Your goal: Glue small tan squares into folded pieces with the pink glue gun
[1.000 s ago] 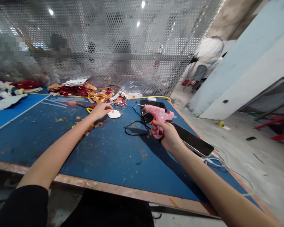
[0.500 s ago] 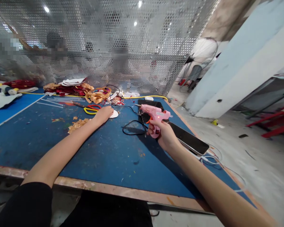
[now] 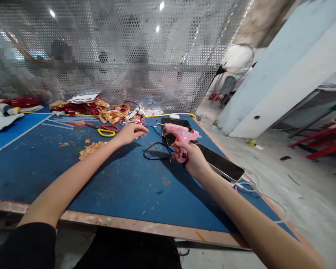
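Note:
My right hand (image 3: pixel 189 153) is wrapped around the grip of a pink glue gun (image 3: pixel 180 132), whose nozzle points left and whose small light glows. To the left, my left hand (image 3: pixel 132 133) hovers over the blue tabletop with its fingers stretched out and partly apart. A little white shows beneath its fingertips; the hand hides most of it. Scissors (image 3: pixel 108 130) with red and yellow handles lie just left of that hand. Nearer to me is a small pile of tan scraps (image 3: pixel 92 149). The glue gun's black cord (image 3: pixel 156 151) loops between my hands.
A phone (image 3: pixel 225 162) with white cables lies by the table's right edge, behind my right forearm. Clear glue sticks (image 3: pixel 60 123) lie at the back left. Red and tan fabric pieces (image 3: pixel 81 106) are heaped at the back, before a perforated metal screen (image 3: pixel 168 86).
My left hand has risen a little and shifted right over the white oval piece, its fingers uncurling. My right hand keeps the glue gun in nearly the same place.

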Motion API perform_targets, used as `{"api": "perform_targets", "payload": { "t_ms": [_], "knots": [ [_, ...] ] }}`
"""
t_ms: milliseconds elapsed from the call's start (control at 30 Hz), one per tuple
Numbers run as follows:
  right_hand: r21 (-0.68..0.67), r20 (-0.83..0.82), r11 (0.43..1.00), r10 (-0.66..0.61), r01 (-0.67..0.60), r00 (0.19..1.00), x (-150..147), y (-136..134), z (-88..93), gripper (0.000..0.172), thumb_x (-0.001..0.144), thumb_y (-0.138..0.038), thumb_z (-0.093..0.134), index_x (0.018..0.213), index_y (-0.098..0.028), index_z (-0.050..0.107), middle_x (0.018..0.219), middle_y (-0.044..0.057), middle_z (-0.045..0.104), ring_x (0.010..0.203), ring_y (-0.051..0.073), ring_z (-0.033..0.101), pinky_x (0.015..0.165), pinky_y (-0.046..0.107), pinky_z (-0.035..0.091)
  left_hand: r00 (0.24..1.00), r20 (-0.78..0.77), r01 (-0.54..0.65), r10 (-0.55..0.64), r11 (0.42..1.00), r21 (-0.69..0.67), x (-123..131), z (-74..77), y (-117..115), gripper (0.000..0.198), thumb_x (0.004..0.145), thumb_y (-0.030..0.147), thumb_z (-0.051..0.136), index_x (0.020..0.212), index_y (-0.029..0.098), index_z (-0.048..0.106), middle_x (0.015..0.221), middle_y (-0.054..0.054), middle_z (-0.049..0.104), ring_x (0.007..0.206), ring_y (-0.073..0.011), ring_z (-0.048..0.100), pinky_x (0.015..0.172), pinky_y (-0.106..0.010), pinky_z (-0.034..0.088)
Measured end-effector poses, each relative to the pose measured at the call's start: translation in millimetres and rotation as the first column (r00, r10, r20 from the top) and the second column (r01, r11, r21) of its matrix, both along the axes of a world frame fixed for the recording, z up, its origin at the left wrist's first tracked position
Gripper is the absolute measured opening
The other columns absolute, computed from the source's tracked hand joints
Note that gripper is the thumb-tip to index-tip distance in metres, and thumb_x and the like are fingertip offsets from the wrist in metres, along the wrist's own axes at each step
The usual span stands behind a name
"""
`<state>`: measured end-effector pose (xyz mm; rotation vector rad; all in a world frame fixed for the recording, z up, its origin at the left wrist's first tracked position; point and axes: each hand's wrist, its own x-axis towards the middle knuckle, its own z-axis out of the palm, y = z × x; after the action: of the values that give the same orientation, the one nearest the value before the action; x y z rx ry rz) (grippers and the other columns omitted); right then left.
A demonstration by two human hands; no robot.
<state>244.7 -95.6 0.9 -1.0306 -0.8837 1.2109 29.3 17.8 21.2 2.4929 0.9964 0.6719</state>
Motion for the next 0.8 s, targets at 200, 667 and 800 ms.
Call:
{"api": "perform_targets", "payload": {
  "t_ms": [200,667,800],
  "knots": [
    [0.005,-0.003,1.0,-0.004,0.004,1.0,0,-1,-0.2,0.028,0.054,-0.031,0.076,0.06,-0.02,0.051,0.047,-0.008,0.044,0.04,0.007,0.042,0.043,0.024,0.039,0.99,-0.06,0.125,-0.125,0.992,-0.018,1,-3.5,-3,0.026,0.085,0.011,0.054,0.104,0.018,0.07,0.111,-0.006,0.07,0.097,-0.0142,0.065,0.084,-0.026,0.05],
    [-0.005,0.013,0.999,0.037,-0.037,0.999,-5,-1,-6.1,0.029,0.056,-0.029,0.078,0.059,-0.019,0.051,0.046,-0.007,0.045,0.04,0.007,0.041,0.043,0.025,0.04,0.938,-0.307,-0.123,0.163,0.981,0.148,-108,-14.7,-38,0.014,0.086,0.029,0.06,0.092,0.02,0.069,0.095,-0.005,0.066,0.089,-0.0188,0.062,0.081,-0.029,0.046],
    [-0.007,0.028,0.999,0.034,-0.034,0.999,-7,-3,-6.6,0.031,0.056,-0.03,0.08,0.058,-0.019,0.051,0.047,-0.006,0.046,0.041,0.007,0.041,0.044,0.025,0.04,0.927,-0.307,-0.169,0.215,0.971,0.169,-111,-26.5,-31,0.014,0.089,0.028,0.057,0.091,0.018,0.068,0.092,-0.005,0.066,0.084,-0.0174,0.061,0.076,-0.027,0.047]
  ]
}}
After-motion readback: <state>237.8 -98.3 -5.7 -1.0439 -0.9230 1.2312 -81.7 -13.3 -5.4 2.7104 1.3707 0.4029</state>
